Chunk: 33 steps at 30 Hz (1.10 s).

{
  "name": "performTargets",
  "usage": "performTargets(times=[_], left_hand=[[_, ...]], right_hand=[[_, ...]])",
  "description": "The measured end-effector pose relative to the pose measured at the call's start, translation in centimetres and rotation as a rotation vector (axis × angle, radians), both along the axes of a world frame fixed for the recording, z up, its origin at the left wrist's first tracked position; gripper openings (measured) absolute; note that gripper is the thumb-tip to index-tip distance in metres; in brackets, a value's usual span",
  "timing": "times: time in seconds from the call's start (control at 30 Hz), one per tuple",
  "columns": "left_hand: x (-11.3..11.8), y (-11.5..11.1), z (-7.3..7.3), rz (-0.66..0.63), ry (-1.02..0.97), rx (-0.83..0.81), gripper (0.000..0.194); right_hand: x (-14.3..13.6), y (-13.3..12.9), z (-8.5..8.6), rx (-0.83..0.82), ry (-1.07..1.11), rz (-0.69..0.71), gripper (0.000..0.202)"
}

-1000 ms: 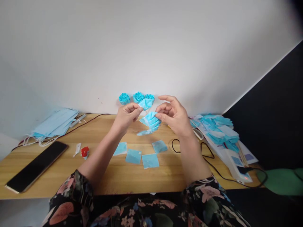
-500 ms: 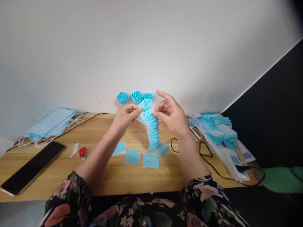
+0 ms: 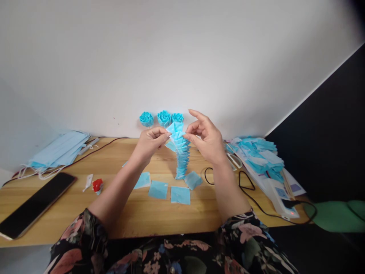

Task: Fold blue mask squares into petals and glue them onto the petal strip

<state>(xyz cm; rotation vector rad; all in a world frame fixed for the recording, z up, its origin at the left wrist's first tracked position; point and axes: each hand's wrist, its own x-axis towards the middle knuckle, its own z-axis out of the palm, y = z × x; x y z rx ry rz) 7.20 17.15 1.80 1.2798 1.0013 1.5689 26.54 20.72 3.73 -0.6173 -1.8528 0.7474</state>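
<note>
Between my hands hangs a long strip of overlapping folded blue fabric petals (image 3: pixel 182 154), its lower end close to the table. My left hand (image 3: pixel 151 142) pinches a separate folded blue petal (image 3: pixel 175 128) by its lower left corner, and this petal overlaps the strip's top. Thumb and forefinger of my right hand (image 3: pixel 205 137) grip the strip's upper right edge, with the other fingers lifted. Below lie several flat blue fabric squares (image 3: pixel 180 195). Behind my hands, three blue fabric roses (image 3: pixel 146 119) are lined up near the wall.
A black phone (image 3: pixel 37 205), a red scrap (image 3: pixel 97 185) and a stack of blue face masks (image 3: pixel 58 148) are on the left. To the right are blue fabric scraps (image 3: pixel 256 150), scissors (image 3: pixel 235 160), a black cable (image 3: pixel 251 192) and a white power strip (image 3: pixel 285 203).
My left hand has brought the folded petal down and right onto the top of the strip. My right hand keeps its grip, and the strip now hangs straighter.
</note>
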Motion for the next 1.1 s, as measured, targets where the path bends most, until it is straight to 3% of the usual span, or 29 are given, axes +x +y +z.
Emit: performTargets(times=[0.77, 0.97, 1.1], left_hand=[[-0.42, -0.34, 0.03, -0.09, 0.083, 0.016, 0.022], [-0.6, -0.26, -0.26, -0.124, 0.103, 0.08, 0.04], [-0.49, -0.31, -0.16, -0.125, 0.101, 0.056, 0.038]], right_hand=[[0.04, 0.2, -0.13, 0.052, -0.022, -0.056, 0.058], [0.02, 0.01, 0.0, 0.031, -0.003, -0.047, 0.057], [0.0, -0.15, 0.12, 0.032, -0.009, -0.04, 0.058]])
